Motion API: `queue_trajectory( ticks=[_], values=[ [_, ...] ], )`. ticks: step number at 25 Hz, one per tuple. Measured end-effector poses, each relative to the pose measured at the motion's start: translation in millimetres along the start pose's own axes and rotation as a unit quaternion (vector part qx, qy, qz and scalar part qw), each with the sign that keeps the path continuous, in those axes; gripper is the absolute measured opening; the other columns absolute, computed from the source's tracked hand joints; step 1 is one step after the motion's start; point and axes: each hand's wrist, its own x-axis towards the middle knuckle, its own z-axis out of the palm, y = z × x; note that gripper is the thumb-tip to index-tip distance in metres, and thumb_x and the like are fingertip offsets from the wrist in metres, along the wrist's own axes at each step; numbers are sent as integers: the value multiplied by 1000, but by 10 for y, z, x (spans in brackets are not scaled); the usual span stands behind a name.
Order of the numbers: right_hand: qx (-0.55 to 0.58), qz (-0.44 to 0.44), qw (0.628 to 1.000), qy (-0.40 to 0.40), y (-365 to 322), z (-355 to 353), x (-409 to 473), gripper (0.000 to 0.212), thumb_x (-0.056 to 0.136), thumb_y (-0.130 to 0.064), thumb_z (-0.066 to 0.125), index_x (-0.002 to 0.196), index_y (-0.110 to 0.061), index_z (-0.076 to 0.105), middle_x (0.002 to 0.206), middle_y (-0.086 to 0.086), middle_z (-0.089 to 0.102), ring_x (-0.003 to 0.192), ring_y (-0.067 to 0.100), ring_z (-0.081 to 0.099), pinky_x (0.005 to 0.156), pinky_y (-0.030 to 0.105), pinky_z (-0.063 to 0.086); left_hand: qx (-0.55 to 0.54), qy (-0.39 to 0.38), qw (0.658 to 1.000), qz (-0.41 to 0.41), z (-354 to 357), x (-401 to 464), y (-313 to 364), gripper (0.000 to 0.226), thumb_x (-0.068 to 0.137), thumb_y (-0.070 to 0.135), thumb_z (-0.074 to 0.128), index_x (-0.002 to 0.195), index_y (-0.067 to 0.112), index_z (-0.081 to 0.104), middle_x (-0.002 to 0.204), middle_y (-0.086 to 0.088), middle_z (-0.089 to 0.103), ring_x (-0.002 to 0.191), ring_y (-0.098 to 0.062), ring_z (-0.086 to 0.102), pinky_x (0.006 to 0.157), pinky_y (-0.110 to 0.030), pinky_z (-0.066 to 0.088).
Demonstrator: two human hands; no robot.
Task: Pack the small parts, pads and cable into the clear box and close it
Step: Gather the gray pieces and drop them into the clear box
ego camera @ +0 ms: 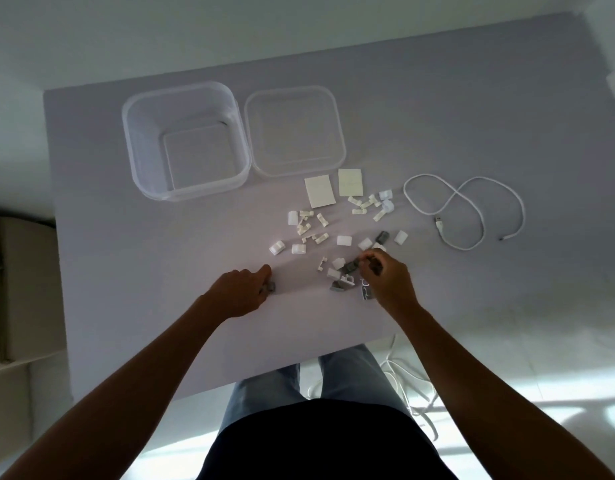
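Clear box (pixel 185 140) is sitting open and empty at the far left of the bench (pixel 126 271), its lid (pixel 294 131) lying just beside it, ready for loading. Left hand (pixel 243 289) is pinching together on a small grey part (pixel 271 286); right hand (pixel 385 275) is closing on grey parts in the scattered pile (pixel 334 237), probably gathering handfuls. Pads (pixel 334 188) and cable (pixel 465 209) are lying untouched beyond.
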Motion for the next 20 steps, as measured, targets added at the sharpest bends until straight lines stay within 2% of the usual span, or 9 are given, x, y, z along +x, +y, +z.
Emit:
queue_trajectory(
  ticks=[2,4,8,11,13,15,17,20],
  values=[
    [-62,-7,997,-43,42,14,-44,27,93,-25,63,119,-16,62,104,7,74,91,20,71,83,33,59,-15,15,1000,-6,8,26,18,28,99,42,41,110,17,45,75,-1,57,64,-21,59,58,-30,45],
    [-116,-24,992,-43,26,44,-42,35,93,-24,63,128,-20,60,111,7,73,95,21,70,84,30,55,-63,36,997,-29,-28,52,61,26,99,42,41,107,17,46,77,-4,59,65,-23,58,58,-33,45],
    [-196,-69,977,-38,-60,142,75,26,91,-23,65,116,-18,68,107,6,74,94,23,69,75,20,42,-186,87,977,-59,-253,44,149,23,98,39,45,95,17,46,65,-6,58,58,-28,57,54,-36,44],
    [-227,-54,972,-38,-94,153,178,20,90,-25,65,107,-17,71,100,4,74,89,21,68,74,22,48,-239,134,960,-64,-593,11,142,20,98,36,47,90,18,47,59,-7,58,52,-28,55,49,-37,43],
    [-159,-23,987,-22,-165,117,257,22,89,-24,67,107,-12,71,100,4,74,89,18,68,79,26,55,-260,187,944,-82,-892,-14,30,22,97,35,49,85,18,47,55,-7,57,49,-27,53,50,-37,44],
    [-31,17,999,-19,-339,61,334,22,89,-22,69,105,-7,71,95,4,73,84,15,67,76,16,53,-250,264,924,-121,-1205,-28,-163,23,96,33,50,84,13,48,57,-7,56,52,-29,53,54,-38,44],
    [104,60,992,-47,-576,8,408,18,89,-19,69,101,-7,71,86,4,73,73,10,65,61,10,49,-214,315,909,-169,-1479,7,-392,24,97,30,50,87,8,50,61,-6,54,57,-29,51,58,-36,41],
    [252,141,955,-72,-947,43,600,11,88,-17,69,96,-11,73,69,2,68,50,8,50,42,19,39,-123,300,922,-210,-1762,169,-780,27,96,30,49,91,4,52,69,-11,55,65,-33,54,63,-35,38]
  ],
)
